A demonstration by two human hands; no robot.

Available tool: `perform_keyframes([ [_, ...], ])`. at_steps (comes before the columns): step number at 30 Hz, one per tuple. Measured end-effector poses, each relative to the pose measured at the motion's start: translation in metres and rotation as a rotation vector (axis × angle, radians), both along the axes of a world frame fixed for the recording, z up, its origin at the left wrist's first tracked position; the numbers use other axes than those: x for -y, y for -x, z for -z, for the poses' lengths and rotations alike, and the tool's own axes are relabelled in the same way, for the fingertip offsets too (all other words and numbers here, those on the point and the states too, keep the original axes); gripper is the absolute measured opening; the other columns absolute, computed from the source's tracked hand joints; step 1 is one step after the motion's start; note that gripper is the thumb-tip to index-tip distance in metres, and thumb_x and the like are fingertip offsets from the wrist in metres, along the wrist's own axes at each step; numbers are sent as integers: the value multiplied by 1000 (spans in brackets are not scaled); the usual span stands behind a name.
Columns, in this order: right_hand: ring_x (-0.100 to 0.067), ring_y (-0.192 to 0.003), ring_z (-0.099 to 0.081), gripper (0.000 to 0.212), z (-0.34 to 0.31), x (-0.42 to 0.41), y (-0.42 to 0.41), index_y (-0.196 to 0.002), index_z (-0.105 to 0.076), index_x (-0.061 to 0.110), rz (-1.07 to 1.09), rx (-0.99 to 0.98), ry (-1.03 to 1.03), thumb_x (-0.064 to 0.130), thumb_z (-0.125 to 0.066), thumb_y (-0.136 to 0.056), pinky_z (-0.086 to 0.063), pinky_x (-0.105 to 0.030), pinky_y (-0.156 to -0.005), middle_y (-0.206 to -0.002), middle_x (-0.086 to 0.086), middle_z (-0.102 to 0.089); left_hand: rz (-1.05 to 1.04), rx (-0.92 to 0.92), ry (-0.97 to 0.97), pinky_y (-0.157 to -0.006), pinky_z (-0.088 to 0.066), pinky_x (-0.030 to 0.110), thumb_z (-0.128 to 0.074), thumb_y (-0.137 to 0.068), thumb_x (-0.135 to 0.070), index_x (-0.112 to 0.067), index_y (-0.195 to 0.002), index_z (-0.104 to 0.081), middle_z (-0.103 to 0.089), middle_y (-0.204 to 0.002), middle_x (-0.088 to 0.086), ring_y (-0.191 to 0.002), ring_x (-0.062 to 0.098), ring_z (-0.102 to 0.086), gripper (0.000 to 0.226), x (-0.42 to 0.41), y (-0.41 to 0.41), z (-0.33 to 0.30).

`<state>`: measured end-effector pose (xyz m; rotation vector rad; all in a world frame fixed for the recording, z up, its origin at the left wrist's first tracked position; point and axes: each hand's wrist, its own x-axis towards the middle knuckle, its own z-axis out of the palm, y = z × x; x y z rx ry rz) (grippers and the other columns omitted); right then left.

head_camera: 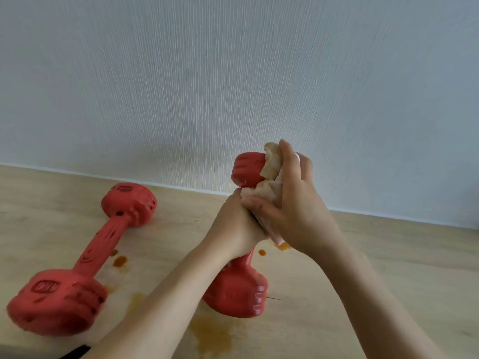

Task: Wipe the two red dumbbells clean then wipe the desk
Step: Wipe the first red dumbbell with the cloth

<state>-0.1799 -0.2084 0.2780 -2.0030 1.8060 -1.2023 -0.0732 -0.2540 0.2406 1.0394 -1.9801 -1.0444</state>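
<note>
Hands meet over the nearer of two red moulded dumbbells; this upright red dumbbell (239,294) stands on one head on the pale wooden worktop (388,255), tilted slightly toward the wall, its upper head raised near the centre of the view; the left hand (234,224) is clenched round the handle, fingers wrapped out of sight on the far side; the right hand (290,203) grasps a crumpled white paper cloth (272,169), stained tan in places, and presses it against the right side of the upper head and the top of the handle, thumb and fingers curled over the wad; the two hands touch where the cloth reaches the handle.

The second red dumbbell (88,255) lies flat on the worktop to the left, well apart from the held one, its length running from the near left corner toward the wall; embossed lettering shows on its near head, though it reads blurred.

Orange-brown spills (210,332) mark the worktop: small drops beside the lying dumbbell's handle, two drops just behind the hands, and a wider smear in front of the upright dumbbell's base; a white textured wall (233,73) rises behind the worktop.
</note>
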Motion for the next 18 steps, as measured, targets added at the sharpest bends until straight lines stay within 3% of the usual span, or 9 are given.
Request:
perform_keyframes([
  [2, -17, -117, -49, 90, 0, 5, -4, -148, -17, 22, 73, -27, 81, 45, -69, -78, -34, -14, -83, -138, 0, -27, 18, -12, 19, -68, -46, 6, -74, -73, -7, -23, -123, -48, -50, -94, -19, -77, -7, -51, 59, -6, 0, -4],
  [4, -19, -113, -53, 87, 3, 8, -7, -146, -23, 19, 129, -50, 135, 49, -67, -77, -32, -12, -78, -136, -3, -32, 1, -12, 50, -65, -45, 3, -73, -74, -6, -14, -129, -47, -47, -91, -20, -72, -7, -49, 61, -9, 1, -6],
  [6, -16, -112, -52, 87, 10, 11, -4, -143, -28, 15, 140, 30, 165, 54, -66, -75, -33, -9, -78, -135, -5, -37, 4, -13, 68, -61, -47, 8, -71, -75, -5, -12, -124, -50, -52, -93, -13, -68, -4, -52, 54, -13, 1, -10],
  [8, -6, -114, -51, 88, 19, 11, 4, -140, -31, 13, 55, 210, 165, 59, -66, -73, -38, -9, -88, -134, -3, -44, 24, -38, 61, -54, -51, 17, -71, -71, -4, -14, -109, -58, -62, -88, -7, -65, 3, -59, 41, -14, 0, -9],
  [10, -1, -115, -52, 84, 29, 8, 16, -137, -31, 12, -77, 344, 176, 59, -65, -76, -42, -15, -95, -130, 9, -48, 4, -70, 30, -46, -45, 17, -70, -67, -1, -13, -94, -59, -64, -77, 0, -60, 9, -61, 31, -13, -1, -7],
  [13, 7, -110, -54, 71, 35, 4, 24, -130, -31, 24, -152, 384, 121, 58, -63, -77, -43, -12, -88, -122, 28, -50, -20, -85, -22, -43, -42, 12, -67, -67, 3, -13, -92, -53, -62, -78, 4, -59, 12, -59, 32, -13, -2, -5],
  [16, 1, -104, -56, 68, 29, 7, 15, -131, -35, 20, -85, 370, 102, 47, -67, -77, -43, -10, -85, -119, 9, -53, -36, -115, -33, -42, -43, 18, -65, -67, -6, -13, -91, -57, -62, -72, 4, -54, 12, -58, 27, -10, 3, -2],
  [18, -3, -94, -51, 71, 18, 7, -1, -135, -33, 13, 56, 248, 100, 37, -71, -80, -38, -8, -79, -118, 0, -43, -56, -186, 0, -47, -47, 26, -56, -68, -19, -18, -85, -59, -64, -69, 1, -57, 14, -61, 17, -12, 7, -1],
])
